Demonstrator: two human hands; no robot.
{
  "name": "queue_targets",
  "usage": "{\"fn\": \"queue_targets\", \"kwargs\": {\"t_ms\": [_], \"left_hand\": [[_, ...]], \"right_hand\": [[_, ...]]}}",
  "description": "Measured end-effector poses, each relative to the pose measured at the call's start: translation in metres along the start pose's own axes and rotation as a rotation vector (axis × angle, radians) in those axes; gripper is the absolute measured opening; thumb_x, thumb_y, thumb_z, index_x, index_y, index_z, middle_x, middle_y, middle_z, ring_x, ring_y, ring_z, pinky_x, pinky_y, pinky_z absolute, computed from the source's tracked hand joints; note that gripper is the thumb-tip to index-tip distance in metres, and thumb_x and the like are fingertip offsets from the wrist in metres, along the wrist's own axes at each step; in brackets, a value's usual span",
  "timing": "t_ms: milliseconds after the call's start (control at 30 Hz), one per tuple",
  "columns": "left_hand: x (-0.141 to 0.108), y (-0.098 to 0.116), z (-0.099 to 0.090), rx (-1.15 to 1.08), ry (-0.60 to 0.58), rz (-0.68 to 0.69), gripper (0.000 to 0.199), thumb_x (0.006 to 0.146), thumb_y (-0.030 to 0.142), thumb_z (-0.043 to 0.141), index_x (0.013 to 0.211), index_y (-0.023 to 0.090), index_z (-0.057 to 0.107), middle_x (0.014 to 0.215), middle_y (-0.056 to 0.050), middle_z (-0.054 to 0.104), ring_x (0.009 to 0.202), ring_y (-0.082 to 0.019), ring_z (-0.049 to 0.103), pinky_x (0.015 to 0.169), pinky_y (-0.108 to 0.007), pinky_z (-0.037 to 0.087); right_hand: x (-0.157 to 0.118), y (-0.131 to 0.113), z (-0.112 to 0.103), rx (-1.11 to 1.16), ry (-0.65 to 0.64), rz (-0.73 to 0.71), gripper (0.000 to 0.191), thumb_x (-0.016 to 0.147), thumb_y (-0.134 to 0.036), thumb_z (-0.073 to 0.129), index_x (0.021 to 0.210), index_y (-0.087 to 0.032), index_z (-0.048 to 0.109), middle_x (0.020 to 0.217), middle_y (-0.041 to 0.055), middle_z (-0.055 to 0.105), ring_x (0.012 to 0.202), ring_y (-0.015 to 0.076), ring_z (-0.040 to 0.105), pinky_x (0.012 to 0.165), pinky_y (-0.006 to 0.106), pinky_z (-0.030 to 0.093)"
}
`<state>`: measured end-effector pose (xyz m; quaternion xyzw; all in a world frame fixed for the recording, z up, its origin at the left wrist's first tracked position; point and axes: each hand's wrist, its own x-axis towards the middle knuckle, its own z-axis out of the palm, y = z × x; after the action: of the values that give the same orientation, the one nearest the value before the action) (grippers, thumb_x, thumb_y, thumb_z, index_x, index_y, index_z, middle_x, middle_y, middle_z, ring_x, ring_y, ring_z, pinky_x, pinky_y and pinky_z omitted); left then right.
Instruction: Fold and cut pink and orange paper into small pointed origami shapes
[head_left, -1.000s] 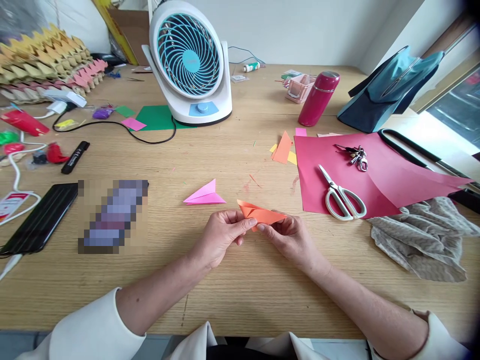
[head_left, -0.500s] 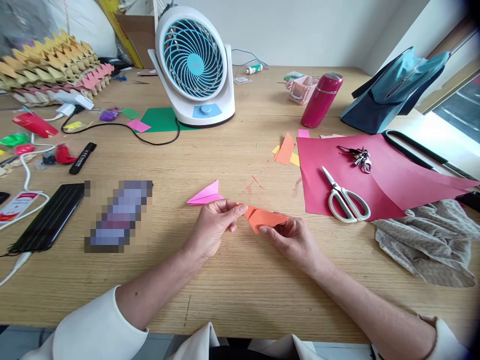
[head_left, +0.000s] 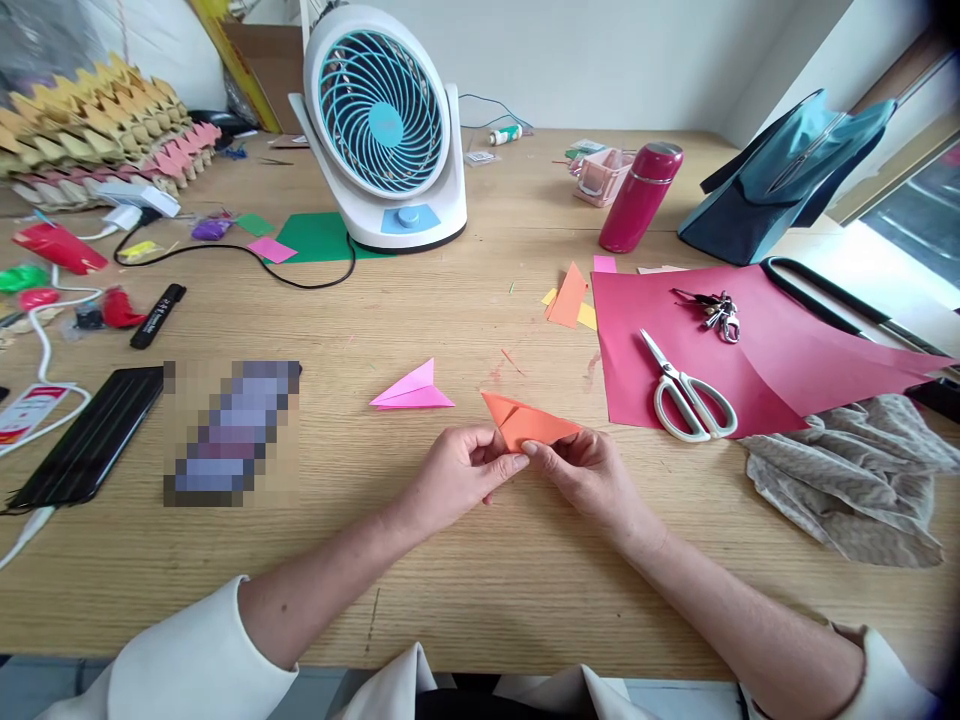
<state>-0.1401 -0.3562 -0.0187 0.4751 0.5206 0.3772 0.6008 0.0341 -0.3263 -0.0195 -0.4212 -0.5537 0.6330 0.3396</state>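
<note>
shifted with the left hand (head_left: 461, 473) from the far-left tip of the small folded orange paper (head_left: 536, 427) to its lower edge, now clamped there thumb beside thumb with the right hand (head_left: 600, 478). leaves that tip free, probably steadying the fold, and uncovers the flat pink paper dart (head_left: 414, 388) nearby. can't see most fingertips behind the orange sheet, or tell whether resting on the tabletop (head_left: 480, 610). blurred out: a pixelated patch (head_left: 232, 430).

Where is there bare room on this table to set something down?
The table is barest between the fan and the pink folded paper, and from your left hand and right hand back to the near edge. It's crowded at left, around the black marker and green sheet, and at right, where scissors and keys lie on a red sheet.
</note>
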Motion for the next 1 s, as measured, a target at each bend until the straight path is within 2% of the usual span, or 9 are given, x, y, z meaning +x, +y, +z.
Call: {"fn": "queue_targets", "kwargs": {"t_ms": [200,333,567,733,1000], "left_hand": [[0.0,-0.001,-0.002,0.04,0.016,0.065,0.034,0.082,0.047,0.069,0.076,0.015,0.058,0.067,0.004,0.05,0.051,-0.007,0.043,0.042,-0.019,0.038],[0.0,0.002,-0.003,0.081,0.025,0.086,0.035,0.083,0.047,0.068,0.073,0.017,0.054,0.063,0.005,0.047,0.048,-0.006,0.042,0.041,-0.019,0.034],[0.0,0.001,-0.006,0.084,0.04,0.11,0.034,0.082,0.043,0.07,0.067,0.018,0.052,0.052,0.007,0.044,0.045,-0.006,0.04,0.044,-0.019,0.031],[0.001,0.003,-0.01,0.069,0.028,0.086,0.032,0.08,0.041,0.071,0.067,0.018,0.054,0.058,0.005,0.047,0.048,-0.007,0.042,0.043,-0.02,0.032],[0.001,0.015,-0.016,0.04,0.172,0.143,0.022,0.082,0.037,0.07,0.075,0.016,0.067,0.06,0.005,0.048,0.05,-0.007,0.04,0.049,-0.021,0.033]], "right_hand": [[-0.001,0.0,0.0,0.025,-0.004,-0.029,0.037,0.075,-0.053,0.078,0.089,-0.018,0.076,0.076,0.0013,0.069,0.068,0.0165,0.057,0.065,0.028,0.046],[-0.001,0.001,0.0,0.054,-0.038,-0.04,0.033,0.077,-0.05,0.078,0.09,-0.019,0.076,0.081,0.0016,0.071,0.076,0.0188,0.061,0.071,0.029,0.048],[-0.001,0.0,-0.001,0.038,0.028,-0.027,0.039,0.073,-0.054,0.078,0.072,-0.018,0.064,0.068,0.0,0.059,0.066,0.0148,0.05,0.063,0.027,0.041],[0.001,0.001,-0.004,0.058,0.102,-0.044,0.042,0.076,-0.052,0.075,0.063,-0.019,0.053,0.057,-0.0039,0.046,0.058,0.0107,0.036,0.054,0.024,0.03],[0.0,0.0,-0.004,0.036,0.001,-0.018,0.043,0.076,-0.05,0.076,0.064,-0.019,0.047,0.061,-0.0057,0.038,0.057,0.0087,0.029,0.053,0.024,0.024]]}}
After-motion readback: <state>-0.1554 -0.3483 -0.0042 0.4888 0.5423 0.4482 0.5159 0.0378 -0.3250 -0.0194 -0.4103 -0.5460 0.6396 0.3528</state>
